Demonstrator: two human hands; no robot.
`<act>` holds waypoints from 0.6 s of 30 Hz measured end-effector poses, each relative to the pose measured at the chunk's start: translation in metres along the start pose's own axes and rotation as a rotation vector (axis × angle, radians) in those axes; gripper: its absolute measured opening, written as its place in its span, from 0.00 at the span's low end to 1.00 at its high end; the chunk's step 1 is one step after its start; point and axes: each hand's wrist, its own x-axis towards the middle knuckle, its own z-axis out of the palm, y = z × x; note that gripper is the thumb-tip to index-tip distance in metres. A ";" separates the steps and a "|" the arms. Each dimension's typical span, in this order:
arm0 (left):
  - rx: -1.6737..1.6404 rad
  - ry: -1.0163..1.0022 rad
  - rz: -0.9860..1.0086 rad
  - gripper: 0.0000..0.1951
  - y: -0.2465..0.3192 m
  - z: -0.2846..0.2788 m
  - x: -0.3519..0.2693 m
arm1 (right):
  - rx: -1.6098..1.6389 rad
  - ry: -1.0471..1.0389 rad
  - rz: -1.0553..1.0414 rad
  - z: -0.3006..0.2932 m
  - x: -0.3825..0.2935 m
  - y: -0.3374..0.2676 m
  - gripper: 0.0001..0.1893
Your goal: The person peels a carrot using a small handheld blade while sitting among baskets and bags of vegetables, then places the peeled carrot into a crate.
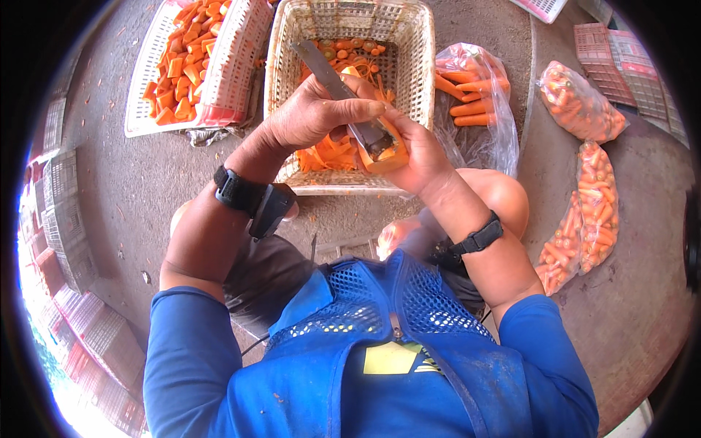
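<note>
A long flat metal blade [323, 68] slants over the basket, with my left hand [315, 112] closed around its middle and the thumb laid across it. The blade's lower end meets a hollowed orange-yellow block [390, 156] with dark residue on it. My right hand [416, 139] grips that block; whether it is a tool's handle or body I cannot tell. Both hands are above a white plastic basket [350, 189] holding orange carrot peelings [328, 156] and cut carrot ends [356, 46]. My fingers partly hide the blade and the basket's contents.
Left of the basket, a white crate [224, 82] holds peeled carrot pieces [183, 76]. An opened plastic bag of whole carrots [476, 93] lies to the right. Farther right are filled carrot bags [580, 101], [597, 208]. Stacked crates [65, 213] stand at the far left.
</note>
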 end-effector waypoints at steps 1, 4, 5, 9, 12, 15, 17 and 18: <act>0.001 0.001 0.001 0.12 -0.001 -0.001 0.001 | 0.000 0.002 -0.011 -0.002 0.001 0.001 0.26; -0.062 -0.011 -0.032 0.11 -0.010 -0.004 0.005 | 0.002 0.038 -0.031 -0.003 0.003 0.003 0.25; -0.095 -0.015 -0.038 0.10 -0.013 -0.005 0.007 | 0.006 0.075 -0.042 -0.002 0.003 0.004 0.25; -0.269 -0.055 -0.077 0.09 -0.020 -0.004 0.013 | -0.010 0.040 -0.058 -0.007 0.002 0.003 0.24; -0.295 -0.062 -0.078 0.08 -0.020 -0.005 0.014 | 0.025 0.110 -0.034 -0.003 0.000 0.005 0.20; -0.291 -0.043 -0.075 0.08 -0.022 -0.008 0.014 | 0.040 0.147 -0.045 -0.007 0.002 0.005 0.19; -0.276 -0.028 -0.064 0.08 -0.024 -0.010 0.016 | 0.072 0.060 0.045 -0.023 0.003 0.003 0.21; -0.272 -0.026 -0.075 0.08 -0.024 -0.011 0.016 | 0.071 0.060 0.045 -0.023 0.003 0.003 0.21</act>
